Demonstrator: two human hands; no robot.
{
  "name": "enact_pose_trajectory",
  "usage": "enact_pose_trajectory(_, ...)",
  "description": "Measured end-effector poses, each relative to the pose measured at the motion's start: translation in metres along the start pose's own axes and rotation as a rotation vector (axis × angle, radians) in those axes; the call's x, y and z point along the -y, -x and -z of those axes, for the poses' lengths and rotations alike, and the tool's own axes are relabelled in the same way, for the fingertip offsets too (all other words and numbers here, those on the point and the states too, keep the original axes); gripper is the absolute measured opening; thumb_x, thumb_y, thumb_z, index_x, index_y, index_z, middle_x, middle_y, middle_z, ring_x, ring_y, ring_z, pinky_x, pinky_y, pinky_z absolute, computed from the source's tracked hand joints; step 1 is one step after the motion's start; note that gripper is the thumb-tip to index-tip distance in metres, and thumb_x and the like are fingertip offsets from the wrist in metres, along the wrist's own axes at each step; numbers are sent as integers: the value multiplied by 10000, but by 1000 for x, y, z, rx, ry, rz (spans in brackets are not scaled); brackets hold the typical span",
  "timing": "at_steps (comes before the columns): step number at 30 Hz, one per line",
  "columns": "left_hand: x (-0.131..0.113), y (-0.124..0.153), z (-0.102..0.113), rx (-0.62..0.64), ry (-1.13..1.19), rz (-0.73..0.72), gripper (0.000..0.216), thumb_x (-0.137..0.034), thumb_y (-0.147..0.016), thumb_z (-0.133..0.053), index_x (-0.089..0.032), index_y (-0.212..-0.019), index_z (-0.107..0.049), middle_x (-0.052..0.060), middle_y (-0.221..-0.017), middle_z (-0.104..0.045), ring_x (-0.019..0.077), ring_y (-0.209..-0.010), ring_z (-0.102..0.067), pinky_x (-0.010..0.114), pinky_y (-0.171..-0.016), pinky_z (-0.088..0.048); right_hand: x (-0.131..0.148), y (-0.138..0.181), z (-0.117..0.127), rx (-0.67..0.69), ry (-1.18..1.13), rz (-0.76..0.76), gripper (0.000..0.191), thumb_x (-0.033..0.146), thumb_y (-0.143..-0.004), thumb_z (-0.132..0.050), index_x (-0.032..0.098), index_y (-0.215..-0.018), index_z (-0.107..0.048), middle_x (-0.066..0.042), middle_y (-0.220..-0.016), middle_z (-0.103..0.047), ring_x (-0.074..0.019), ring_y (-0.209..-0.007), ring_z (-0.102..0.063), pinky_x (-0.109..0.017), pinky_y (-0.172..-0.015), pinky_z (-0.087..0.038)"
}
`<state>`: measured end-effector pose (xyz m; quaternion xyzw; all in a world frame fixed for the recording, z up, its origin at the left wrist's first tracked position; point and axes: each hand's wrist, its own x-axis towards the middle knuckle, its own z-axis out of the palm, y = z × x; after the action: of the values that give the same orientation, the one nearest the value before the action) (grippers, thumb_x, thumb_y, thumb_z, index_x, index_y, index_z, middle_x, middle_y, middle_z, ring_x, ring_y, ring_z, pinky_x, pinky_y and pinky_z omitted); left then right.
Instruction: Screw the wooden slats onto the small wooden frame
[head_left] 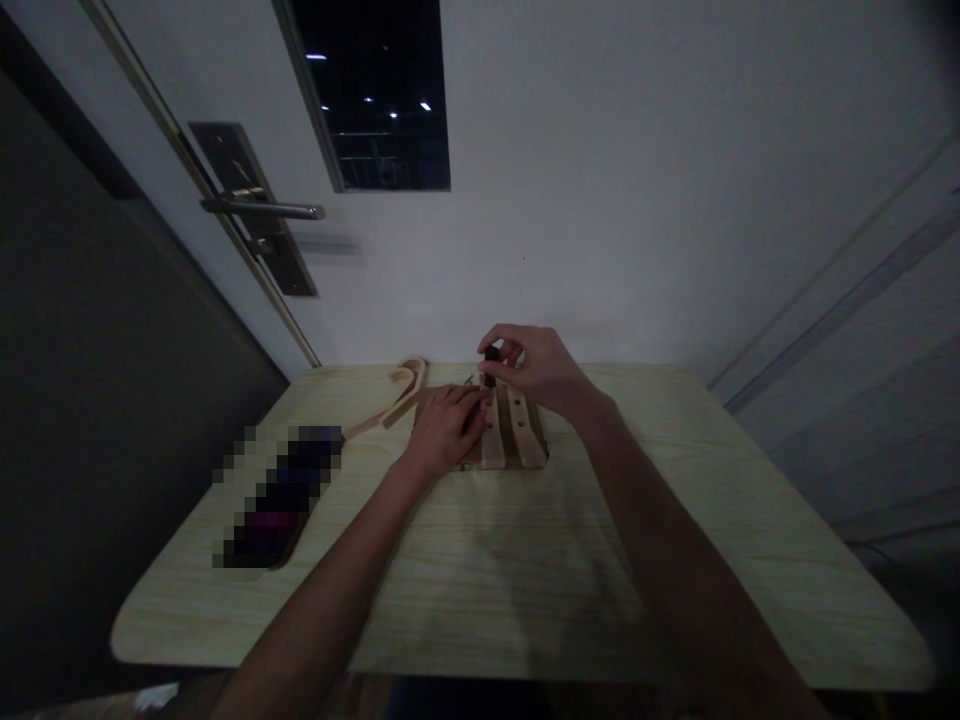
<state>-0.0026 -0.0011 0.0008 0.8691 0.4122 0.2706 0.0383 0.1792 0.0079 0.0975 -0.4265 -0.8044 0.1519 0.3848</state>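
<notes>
On the table lies a wooden assembly (532, 440): a brown base with pale, curved wooden strips on top, dotted with dark holes. My left hand (446, 425) rests on its left part, fingers stretched flat over the wood and partly covering it. Above the far end of one strip, my right hand (532, 368) pinches a small black knob-like handle (491, 368) between thumb and fingers. The handle stands upright with its lower end at the strip; whether a tip enters a hole is too small to tell. A thin dark piece (469, 379) shows just beyond my left fingers.
Left of the assembly lies a curved, hook-shaped wooden piece (411, 385). A pixelated phone-like slab (289, 500) is nearer the table's left edge. The pale wood-grain table (675, 590) meets a white door (600, 200) with a metal lever handle (277, 210).
</notes>
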Motion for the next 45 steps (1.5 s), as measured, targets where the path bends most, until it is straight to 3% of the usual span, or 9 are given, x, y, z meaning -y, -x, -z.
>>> enact_pose_trajectory(4, -1, -1, 0, -6, -5, 8, 349, -276, -971, -468, -154, -1266, -608, 131, -1264, -657, 291, -1171, -580, 502, -1019, -459, 1, 0, -2, -21, -16, 6, 166, 212, -792, -706, 213, -958, -712, 11, -739, -663, -126, -650, -581, -264, -680, -432)
enact_pose_trajectory(7, -1, -1, 0, -1, -8, 6, 344, -275, -968, -473, -152, -1258, -613, 127, -1256, -662, 288, -1164, -587, 492, -1023, -460, 0, 0, -4, -35, 5, 3, 114, 280, -791, -724, 198, -864, -696, 14, -698, -641, -121, -637, -562, -258, -656, -403)
enact_pose_trajectory(14, 1, 0, -1, -25, -13, 1, 337, -282, -967, -481, -165, -1255, -613, 119, -1263, -658, 293, -1182, -571, 499, -1024, -457, -6, 0, -6, -34, -26, -2, 399, 552, -783, -702, 194, -735, -533, 27, -622, -547, -109, -583, -468, -257, -602, -356)
enact_pose_trajectory(20, 0, 0, 0, -17, -4, -3, 337, -271, -972, -475, -166, -1262, -610, 123, -1256, -659, 289, -1164, -581, 497, -1011, -466, -6, -1, -1, -19, -64, 135, 150, 254, -792, -718, 181, -907, -654, -42, -916, -651, -138, -748, -562, -271, -696, -439)
enact_pose_trajectory(24, 0, 0, -1, -30, 3, -10, 329, -271, -974, -475, -165, -1253, -614, 126, -1256, -660, 288, -1163, -584, 498, -1010, -467, -9, -1, 2, 61, -110, 98, 150, 145, -773, -696, 168, -919, -719, -40, -887, -698, -137, -740, -606, -268, -697, -476)
enact_pose_trajectory(29, 2, 1, -1, -18, -2, -15, 332, -272, -972, -482, -147, -1250, -614, 135, -1264, -657, 290, -1162, -588, 499, -1015, -464, -12, 0, 3, 122, -139, 56, 320, 62, -789, -596, 156, -1064, -731, -68, -980, -736, -152, -827, -650, -276, -737, -500)
enact_pose_trajectory(35, 1, 1, 0, -25, -13, -4, 336, -281, -974, -472, -149, -1246, -617, 134, -1251, -661, 295, -1159, -583, 500, -1006, -471, -7, 1, 3, 109, -91, 53, 312, 152, -803, -665, 170, -1110, -717, -28, -881, -713, -127, -738, -606, -268, -724, -465)
enact_pose_trajectory(40, -1, 0, 1, -26, -25, -7, 323, -265, -961, -485, -157, -1229, -629, 129, -1242, -666, 298, -1154, -584, 502, -1007, -473, -3, -1, 3, 77, -34, 24, 208, 296, -754, -755, 155, -894, -693, -3, -758, -653, -110, -633, -537, -253, -632, -413)
enact_pose_trajectory(45, -1, 0, 1, -24, -5, -7, 345, -276, -973, -466, -156, -1261, -615, 130, -1256, -660, 294, -1165, -582, 505, -1005, -476, -4, -1, 3, 32, -100, 67, 140, 224, -753, -704, 182, -870, -640, -17, -894, -670, -112, -680, -547, -259, -671, -452)
